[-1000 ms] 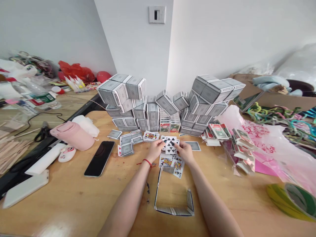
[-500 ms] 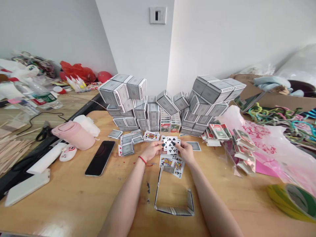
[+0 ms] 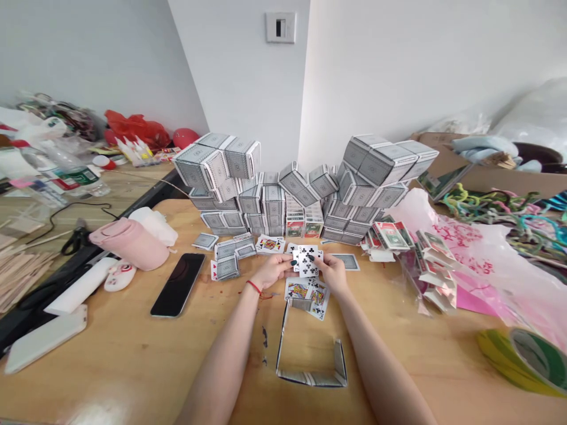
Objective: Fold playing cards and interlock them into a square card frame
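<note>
Between my hands two or so playing cards [image 3: 309, 265] overlap, faces up; the front one shows black clubs. My left hand [image 3: 275, 270], with a red string at the wrist, pinches their left edge. On the right edge my right hand [image 3: 332, 271] is closed, its thumb lying over the front card. Just below lie king cards [image 3: 318, 301], face up on the table. Nearer to me stands a frame of folded cards [image 3: 310, 378], open in the middle. Behind the hands rises a structure of grey-backed card blocks [image 3: 274, 203].
A black phone [image 3: 178, 284], a pink pouch-like roll [image 3: 130, 243] and loose cards [image 3: 228, 265] lie to the left. At right are opened card boxes [image 3: 436, 265], a pink-and-white plastic bag [image 3: 469, 242] and yellow-green tape [image 3: 522, 360].
The view has shifted very slightly. Both hands keep their hold on the playing cards, with hardly any movement.
</note>
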Tool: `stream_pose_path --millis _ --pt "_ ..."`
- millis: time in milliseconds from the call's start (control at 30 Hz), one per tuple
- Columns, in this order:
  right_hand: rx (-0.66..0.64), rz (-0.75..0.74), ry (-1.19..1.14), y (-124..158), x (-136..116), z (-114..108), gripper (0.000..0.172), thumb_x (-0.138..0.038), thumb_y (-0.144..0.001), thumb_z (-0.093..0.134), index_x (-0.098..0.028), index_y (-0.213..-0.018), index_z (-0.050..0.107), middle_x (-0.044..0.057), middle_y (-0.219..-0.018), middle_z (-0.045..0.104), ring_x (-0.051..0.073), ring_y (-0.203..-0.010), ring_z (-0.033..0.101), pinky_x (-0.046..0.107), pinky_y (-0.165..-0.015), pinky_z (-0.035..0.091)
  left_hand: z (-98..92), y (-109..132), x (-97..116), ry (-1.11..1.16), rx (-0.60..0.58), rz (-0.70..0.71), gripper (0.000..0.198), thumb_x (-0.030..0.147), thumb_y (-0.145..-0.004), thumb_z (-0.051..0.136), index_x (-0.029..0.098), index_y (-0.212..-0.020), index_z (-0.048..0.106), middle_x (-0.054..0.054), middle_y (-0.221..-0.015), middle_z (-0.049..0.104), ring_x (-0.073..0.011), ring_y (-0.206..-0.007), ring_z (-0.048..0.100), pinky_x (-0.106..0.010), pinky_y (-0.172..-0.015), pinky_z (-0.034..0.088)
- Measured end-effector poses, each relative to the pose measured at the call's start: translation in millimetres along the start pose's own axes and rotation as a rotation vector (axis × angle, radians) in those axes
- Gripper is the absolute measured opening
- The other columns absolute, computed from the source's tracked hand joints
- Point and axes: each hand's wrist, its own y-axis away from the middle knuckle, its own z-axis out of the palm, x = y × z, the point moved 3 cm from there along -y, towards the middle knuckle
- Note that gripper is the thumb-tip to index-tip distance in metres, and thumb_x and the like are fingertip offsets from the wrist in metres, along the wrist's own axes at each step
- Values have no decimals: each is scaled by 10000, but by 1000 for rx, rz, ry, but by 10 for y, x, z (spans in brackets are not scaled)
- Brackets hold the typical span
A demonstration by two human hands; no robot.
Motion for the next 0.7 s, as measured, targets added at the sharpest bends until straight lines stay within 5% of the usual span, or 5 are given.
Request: stream_pose_path --millis 700 --pt "80 -74 132 -13 52 -10 322 -445 -665 571 -155 -533 527 -19 -475 426 103 -469 347 226 -438 286 89 -73 -2 -38 134 28 376 325 -580 728 99 -871 657 -95 -847 672 -162 -728 609 -315 -710 480"
